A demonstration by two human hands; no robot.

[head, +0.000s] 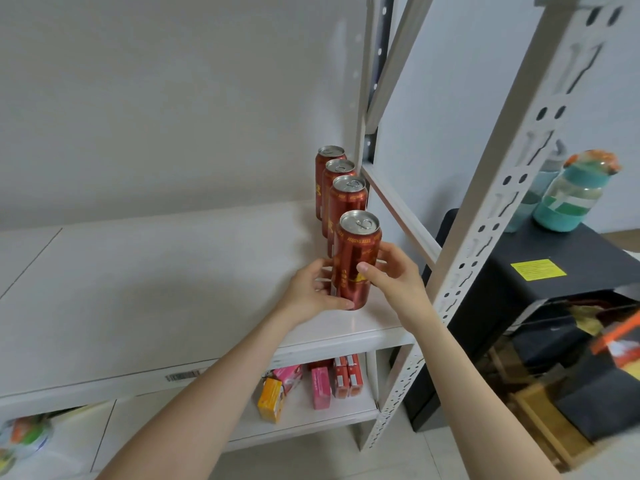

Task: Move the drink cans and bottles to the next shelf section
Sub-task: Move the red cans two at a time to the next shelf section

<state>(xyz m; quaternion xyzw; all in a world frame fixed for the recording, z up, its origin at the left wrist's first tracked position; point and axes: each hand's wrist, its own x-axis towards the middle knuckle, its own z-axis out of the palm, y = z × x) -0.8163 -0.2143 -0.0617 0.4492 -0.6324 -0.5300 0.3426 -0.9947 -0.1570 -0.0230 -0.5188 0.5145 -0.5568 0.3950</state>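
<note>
The white shelf board (173, 289) runs left to a perforated upright (485, 237) at its right end. Along that right edge four red cans stand upright in a close row, far to near: the far can (322, 178), the second can (328, 202), the third can (348, 202) and the nearest can (356, 251), close to the front edge. Whether the nearest can's base touches the board cannot be told. The lower shelf (242, 424) carries a yellow box (270, 400), a pink box (320, 388) and red cartons (348, 377).

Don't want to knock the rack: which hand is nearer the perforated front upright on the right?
Right. The right hand grips the front can on its right side, just left of the upright. The left hand holds the can's opposite side, farther left.
</note>
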